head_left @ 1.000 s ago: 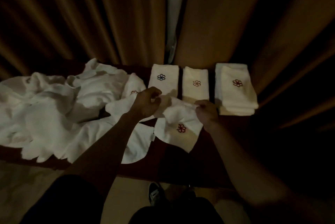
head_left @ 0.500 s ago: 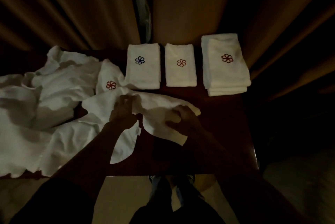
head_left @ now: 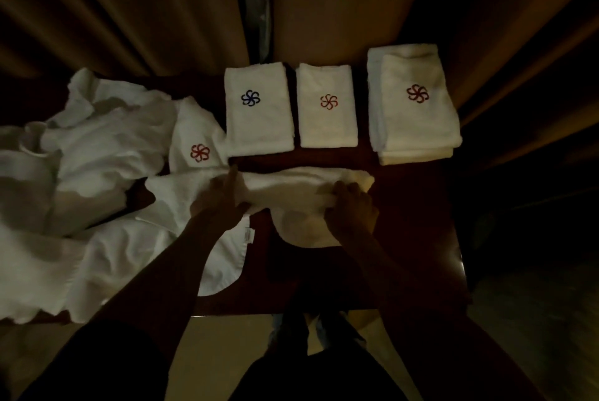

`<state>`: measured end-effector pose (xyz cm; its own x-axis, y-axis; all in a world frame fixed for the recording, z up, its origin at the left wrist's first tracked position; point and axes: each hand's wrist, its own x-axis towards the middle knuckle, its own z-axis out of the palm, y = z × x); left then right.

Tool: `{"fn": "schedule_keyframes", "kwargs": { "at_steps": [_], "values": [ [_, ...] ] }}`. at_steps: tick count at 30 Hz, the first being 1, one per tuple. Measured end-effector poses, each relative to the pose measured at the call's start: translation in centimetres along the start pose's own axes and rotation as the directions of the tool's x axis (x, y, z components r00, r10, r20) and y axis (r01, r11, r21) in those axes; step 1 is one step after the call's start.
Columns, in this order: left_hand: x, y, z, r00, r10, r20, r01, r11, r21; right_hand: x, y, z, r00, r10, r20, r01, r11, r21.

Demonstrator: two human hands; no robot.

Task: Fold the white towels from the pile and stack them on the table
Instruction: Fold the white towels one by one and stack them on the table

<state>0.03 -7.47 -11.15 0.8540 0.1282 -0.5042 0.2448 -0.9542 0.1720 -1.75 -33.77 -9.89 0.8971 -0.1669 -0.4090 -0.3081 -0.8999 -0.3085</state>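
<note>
Head: left hand (head_left: 220, 203) and right hand (head_left: 351, 209) both pinch the towel (head_left: 291, 190). Uneven pull likely skews the fold.

A half-folded towel (head_left: 291, 188) lies crosswise on the counter (head_left: 408, 238), bunched along its middle. Behind it, side by side, sit a blue-flower folded towel (head_left: 259, 121), an orange-flower folded towel (head_left: 327, 125) and a taller red-flower stack (head_left: 418, 121). The rumpled pile (head_left: 97, 154) sprawls at the left.

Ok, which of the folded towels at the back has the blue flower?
The leftmost folded towel, beside the pile. The middle towel and the right stack carry red flowers.
</note>
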Motion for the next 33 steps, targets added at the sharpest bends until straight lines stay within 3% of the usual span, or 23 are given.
{"fn": "schedule_keyframes", "kwargs": {
  "at_steps": [2,10,14,16,18,22,26,28,33],
  "values": [
    [-0.5,-0.1,0.3,1.000,0.023,0.017,-0.023,0.999,0.028,-0.5,1.1,-0.9,1.000,0.012,-0.029,-0.011,1.000,0.016],
    [-2.3,3.0,-1.1,0.983,0.126,-0.134,-0.097,0.975,0.200,-0.6,4.3,-6.2,0.993,0.042,-0.107,-0.024,0.987,0.161],
    [-2.8,3.5,-3.3,0.956,0.186,-0.229,-0.110,0.944,0.311,0.5,6.2,-9.0,0.993,-0.073,-0.094,0.101,0.936,0.338],
    [-3.2,3.6,-4.5,0.945,0.259,-0.198,-0.207,0.947,0.246,0.5,6.5,-10.1,0.994,0.006,-0.109,0.045,0.892,0.450],
    [-3.5,3.7,-5.7,0.952,0.286,-0.111,-0.279,0.957,0.076,1.0,7.1,-10.4,0.997,0.057,-0.057,-0.026,0.899,0.436],
    [-4.1,3.9,-7.4,0.977,0.212,0.022,-0.212,0.977,-0.009,0.8,7.6,-12.2,1.000,0.011,-0.016,-0.010,0.997,0.080],
    [-3.9,3.1,-8.0,0.988,0.107,0.114,-0.110,0.994,0.018,0.6,7.5,-12.4,0.996,0.056,0.067,-0.075,0.939,0.334],
    [-4.0,2.5,-7.5,0.996,0.063,0.058,-0.067,0.995,0.076,0.2,7.7,-11.3,1.000,0.030,-0.004,-0.026,0.911,0.412],
    [-4.8,1.5,-4.0,0.958,0.038,-0.285,0.012,0.985,0.171,-0.8,8.6,-6.5,0.992,0.051,-0.112,-0.037,0.992,0.118]
  ]
}}
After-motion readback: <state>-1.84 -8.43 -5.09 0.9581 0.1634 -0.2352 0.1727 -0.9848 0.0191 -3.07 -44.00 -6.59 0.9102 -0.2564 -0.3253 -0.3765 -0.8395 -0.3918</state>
